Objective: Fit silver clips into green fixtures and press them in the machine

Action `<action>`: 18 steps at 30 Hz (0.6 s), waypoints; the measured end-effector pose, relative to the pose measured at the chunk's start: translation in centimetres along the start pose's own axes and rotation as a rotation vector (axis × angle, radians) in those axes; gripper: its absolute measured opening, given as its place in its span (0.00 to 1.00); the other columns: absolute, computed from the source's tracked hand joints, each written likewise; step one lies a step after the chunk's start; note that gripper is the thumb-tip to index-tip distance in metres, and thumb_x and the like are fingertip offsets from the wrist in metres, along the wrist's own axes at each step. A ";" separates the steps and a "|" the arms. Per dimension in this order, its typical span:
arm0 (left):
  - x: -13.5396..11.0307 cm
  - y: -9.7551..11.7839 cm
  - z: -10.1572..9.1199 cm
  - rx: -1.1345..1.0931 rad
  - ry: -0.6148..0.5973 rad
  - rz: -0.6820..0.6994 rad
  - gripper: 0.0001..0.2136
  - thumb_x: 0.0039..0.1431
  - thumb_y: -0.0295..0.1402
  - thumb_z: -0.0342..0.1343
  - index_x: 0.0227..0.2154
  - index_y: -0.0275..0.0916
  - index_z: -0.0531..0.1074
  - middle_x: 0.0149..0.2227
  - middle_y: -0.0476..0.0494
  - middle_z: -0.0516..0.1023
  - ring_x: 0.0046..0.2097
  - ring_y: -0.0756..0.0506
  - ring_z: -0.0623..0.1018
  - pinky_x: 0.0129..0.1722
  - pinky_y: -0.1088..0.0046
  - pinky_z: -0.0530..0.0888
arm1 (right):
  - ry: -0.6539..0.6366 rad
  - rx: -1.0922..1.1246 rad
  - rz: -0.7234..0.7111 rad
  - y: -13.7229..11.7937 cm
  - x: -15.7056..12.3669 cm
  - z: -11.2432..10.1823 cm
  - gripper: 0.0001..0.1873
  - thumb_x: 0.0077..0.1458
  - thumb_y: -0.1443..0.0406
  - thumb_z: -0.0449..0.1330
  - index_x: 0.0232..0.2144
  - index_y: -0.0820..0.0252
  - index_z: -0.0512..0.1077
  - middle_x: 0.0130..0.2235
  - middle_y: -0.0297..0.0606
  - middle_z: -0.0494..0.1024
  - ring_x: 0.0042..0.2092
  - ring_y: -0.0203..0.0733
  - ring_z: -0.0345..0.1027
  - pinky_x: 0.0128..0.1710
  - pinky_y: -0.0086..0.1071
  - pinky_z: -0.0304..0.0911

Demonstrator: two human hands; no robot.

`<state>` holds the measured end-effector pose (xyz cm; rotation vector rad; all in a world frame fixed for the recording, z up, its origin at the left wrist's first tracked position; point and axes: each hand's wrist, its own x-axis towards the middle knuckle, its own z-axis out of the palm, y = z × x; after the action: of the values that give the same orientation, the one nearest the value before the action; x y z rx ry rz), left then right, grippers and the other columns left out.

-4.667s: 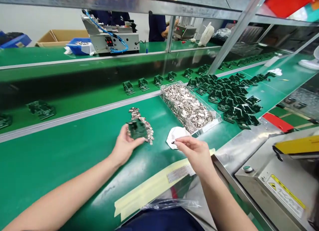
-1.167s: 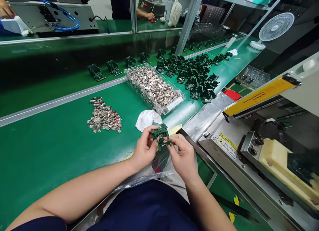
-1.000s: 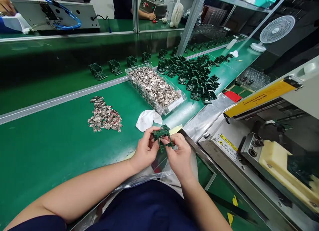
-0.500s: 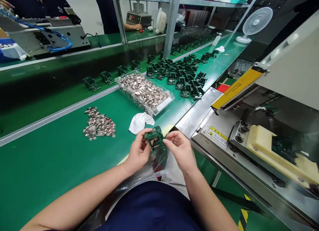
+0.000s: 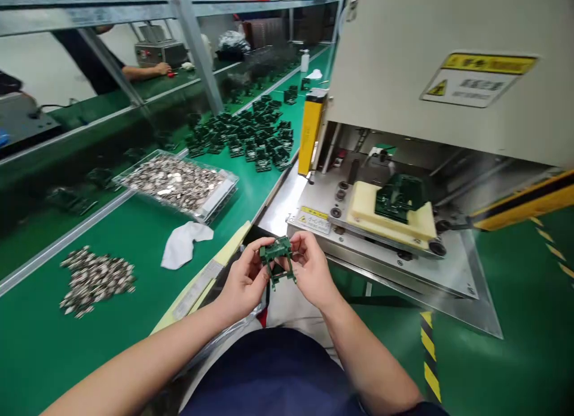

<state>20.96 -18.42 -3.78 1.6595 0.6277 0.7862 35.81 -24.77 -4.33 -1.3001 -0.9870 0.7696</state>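
While the left hand (image 5: pixel 244 280) and right hand (image 5: pixel 313 274) are pinching the green part (image 5: pixel 278 256) between closed fingertips, any loosening grip is risking a drop.

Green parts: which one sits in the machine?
The green part on the cream block, right of the yellow post. The heap lies on the bench; the held part is gripped by the left hand and right hand.
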 end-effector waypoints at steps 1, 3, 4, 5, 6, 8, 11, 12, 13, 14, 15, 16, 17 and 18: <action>0.7 0.5 0.7 0.013 -0.060 0.008 0.17 0.64 0.34 0.52 0.55 0.43 0.62 0.39 0.44 0.76 0.36 0.49 0.76 0.36 0.73 0.76 | -0.020 -0.083 -0.062 -0.8 -0.5 -1.8 0.23 0.51 0.64 0.66 0.49 0.53 0.65 0.46 0.39 0.73 0.48 0.44 0.69 0.43 0.35 0.68; 2.3 2.0 2.3 0.044 -0.189 0.047 0.18 0.64 0.32 0.50 0.56 0.43 0.62 0.40 0.43 0.76 0.35 0.48 0.77 0.36 0.72 0.76 | -0.057 -0.265 -0.223 -2.8 -1.8 -5.2 0.36 0.51 0.64 0.68 0.59 0.50 0.60 0.59 0.43 0.65 0.60 0.50 0.59 0.56 0.43 0.62; 3.2 2.9 3.1 0.056 -0.275 0.074 0.19 0.65 0.31 0.50 0.58 0.43 0.62 0.40 0.43 0.77 0.35 0.48 0.77 0.36 0.72 0.77 | -0.057 -0.334 -0.303 -4.0 -2.5 -6.9 0.39 0.50 0.64 0.69 0.61 0.49 0.59 0.62 0.43 0.63 0.63 0.52 0.55 0.60 0.46 0.58; 4.2 4.0 4.0 0.059 -0.380 0.109 0.20 0.65 0.31 0.49 0.59 0.44 0.60 0.41 0.42 0.78 0.35 0.47 0.78 0.35 0.72 0.77 | -0.046 -0.375 -0.359 -5.0 -3.3 -8.4 0.39 0.50 0.63 0.70 0.61 0.49 0.60 0.61 0.43 0.64 0.63 0.53 0.55 0.61 0.48 0.56; 5.3 5.1 4.8 0.057 -0.489 0.151 0.22 0.65 0.32 0.49 0.61 0.44 0.58 0.42 0.41 0.78 0.36 0.46 0.79 0.36 0.71 0.78 | -0.012 -0.384 -0.393 -6.0 -4.0 -9.9 0.36 0.50 0.63 0.70 0.60 0.49 0.63 0.59 0.42 0.67 0.61 0.53 0.58 0.61 0.49 0.56; 8.2 7.3 6.5 0.073 -0.596 0.272 0.27 0.63 0.33 0.53 0.63 0.44 0.55 0.49 0.38 0.77 0.47 0.43 0.79 0.46 0.66 0.77 | 0.159 -0.332 -0.419 -7.3 -5.2 -13.0 0.32 0.50 0.61 0.71 0.56 0.51 0.68 0.53 0.42 0.73 0.56 0.52 0.66 0.58 0.48 0.62; 13.4 9.1 9.8 0.184 -0.487 0.454 0.38 0.52 0.38 0.65 0.63 0.40 0.56 0.63 0.33 0.65 0.64 0.35 0.65 0.62 0.56 0.64 | 0.567 -0.232 -0.481 -7.7 -5.5 -17.6 0.33 0.45 0.60 0.74 0.53 0.54 0.71 0.49 0.41 0.75 0.51 0.47 0.70 0.55 0.41 0.66; 15.1 9.3 11.0 0.223 -0.458 0.452 0.40 0.48 0.39 0.68 0.62 0.38 0.57 0.63 0.31 0.64 0.65 0.33 0.63 0.63 0.53 0.62 | 0.663 -0.227 -0.505 -7.6 -5.2 -19.0 0.33 0.43 0.61 0.75 0.53 0.55 0.72 0.49 0.41 0.75 0.51 0.45 0.70 0.55 0.39 0.66; 16.6 9.2 12.2 0.248 -0.457 0.417 0.41 0.45 0.40 0.69 0.61 0.36 0.59 0.61 0.29 0.66 0.64 0.32 0.65 0.62 0.51 0.63 | 0.716 -0.236 -0.516 -7.6 -4.6 -20.2 0.34 0.42 0.62 0.75 0.52 0.56 0.72 0.48 0.41 0.76 0.50 0.44 0.70 0.55 0.38 0.65; 17.9 9.1 13.2 0.249 -0.471 0.363 0.40 0.44 0.40 0.70 0.60 0.34 0.61 0.57 0.28 0.70 0.61 0.32 0.69 0.60 0.51 0.65 | 0.731 -0.256 -0.516 -7.5 -3.8 -21.2 0.34 0.40 0.62 0.76 0.51 0.56 0.73 0.47 0.40 0.76 0.50 0.44 0.71 0.55 0.38 0.65; 18.8 8.9 14.0 0.220 -0.480 0.306 0.38 0.43 0.39 0.70 0.58 0.33 0.64 0.52 0.29 0.75 0.56 0.33 0.73 0.57 0.52 0.69 | 0.720 -0.282 -0.508 -7.6 -3.0 -21.9 0.34 0.39 0.62 0.76 0.50 0.56 0.73 0.46 0.40 0.76 0.49 0.44 0.71 0.54 0.39 0.66; 19.3 8.9 14.3 0.163 -0.472 0.261 0.36 0.43 0.38 0.70 0.56 0.32 0.66 0.48 0.31 0.77 0.51 0.36 0.77 0.54 0.54 0.71 | 0.696 -0.309 -0.493 -7.7 -2.0 -22.4 0.35 0.38 0.61 0.76 0.50 0.56 0.73 0.46 0.40 0.77 0.49 0.45 0.71 0.53 0.40 0.67; 19.4 8.8 14.1 0.088 -0.447 0.230 0.34 0.44 0.37 0.69 0.54 0.31 0.67 0.45 0.33 0.79 0.48 0.38 0.78 0.52 0.56 0.73 | 0.665 -0.335 -0.475 -7.9 -1.0 -22.6 0.35 0.38 0.60 0.76 0.50 0.56 0.72 0.45 0.40 0.77 0.48 0.45 0.72 0.52 0.41 0.68; 19.0 8.9 13.4 0.008 -0.407 0.212 0.32 0.44 0.36 0.69 0.53 0.32 0.68 0.43 0.35 0.79 0.46 0.40 0.79 0.51 0.58 0.74 | 0.626 -0.361 -0.452 -8.1 -0.1 -22.6 0.36 0.38 0.59 0.76 0.51 0.56 0.72 0.45 0.40 0.77 0.48 0.46 0.72 0.52 0.42 0.68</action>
<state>43.39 -14.30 6.27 1.8448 0.1716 0.5676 55.78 -35.29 3.81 -1.4222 -0.8690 -0.1757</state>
